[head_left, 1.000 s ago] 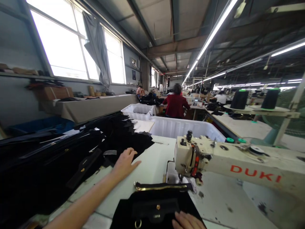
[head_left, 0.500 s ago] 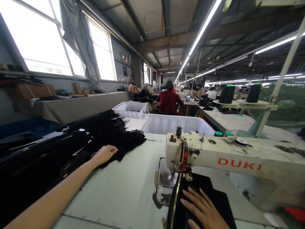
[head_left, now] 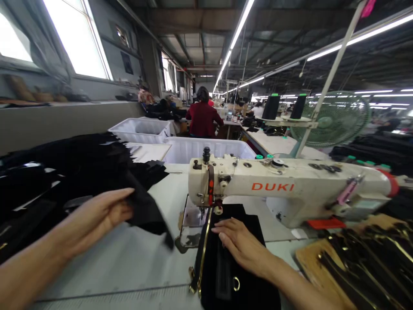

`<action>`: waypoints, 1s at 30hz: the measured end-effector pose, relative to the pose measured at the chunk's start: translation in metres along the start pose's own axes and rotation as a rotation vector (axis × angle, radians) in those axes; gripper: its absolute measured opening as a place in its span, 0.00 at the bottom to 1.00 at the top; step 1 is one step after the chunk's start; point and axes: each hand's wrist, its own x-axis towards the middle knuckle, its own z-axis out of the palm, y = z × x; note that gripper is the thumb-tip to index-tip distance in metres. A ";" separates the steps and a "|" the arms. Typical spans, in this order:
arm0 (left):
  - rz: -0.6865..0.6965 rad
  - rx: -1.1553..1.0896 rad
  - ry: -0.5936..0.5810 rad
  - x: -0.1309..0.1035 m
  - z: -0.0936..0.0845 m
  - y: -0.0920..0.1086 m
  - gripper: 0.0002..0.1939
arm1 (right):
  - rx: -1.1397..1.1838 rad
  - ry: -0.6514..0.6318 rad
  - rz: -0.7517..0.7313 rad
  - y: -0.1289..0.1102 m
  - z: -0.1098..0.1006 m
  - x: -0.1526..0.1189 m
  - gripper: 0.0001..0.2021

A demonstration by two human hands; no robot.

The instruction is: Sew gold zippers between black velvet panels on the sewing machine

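My left hand [head_left: 106, 215] pinches a black fabric piece [head_left: 146, 211], lifted beside a dark heap of black cut pieces [head_left: 80, 168]. The lower corner of that piece is smeared by motion. My right hand [head_left: 238, 241] lies with extended fingers on a black fabric panel [head_left: 251, 284], which bears a gold-toothed zipper [head_left: 204, 254] along its left edge and a gold ring [head_left: 236, 283]. The panel's upper end lies close by the needle area of a cream sewing machine [head_left: 274, 185] marked DUKI.
White plastic bins [head_left: 209, 148] stand behind the machine table [head_left: 135, 262]. At right, a wooden board [head_left: 318, 258] carries several black strips with gold zippers. Thread cones [head_left: 271, 106] and a green fan [head_left: 332, 118] are farther back. A person in dark red [head_left: 203, 118] sits ahead.
My left hand has raised a black fabric piece off the heap and brought it rightward. My right hand remains on the panel. The view has turned right.
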 end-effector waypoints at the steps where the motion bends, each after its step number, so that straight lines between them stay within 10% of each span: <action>1: 0.031 -0.027 -0.074 -0.006 0.022 0.004 0.26 | -0.050 -0.001 0.003 -0.004 0.003 0.001 0.17; 7: 0.247 0.114 -0.404 -0.042 0.105 0.003 0.25 | -0.223 0.018 -0.026 -0.013 0.018 -0.004 0.20; 15: 0.312 0.357 -0.606 -0.070 0.082 0.007 0.28 | -0.147 0.005 -0.036 -0.013 0.020 -0.005 0.19; 30: 0.357 0.216 -0.228 -0.033 0.131 -0.015 0.12 | -0.239 0.000 -0.108 -0.013 0.026 -0.003 0.21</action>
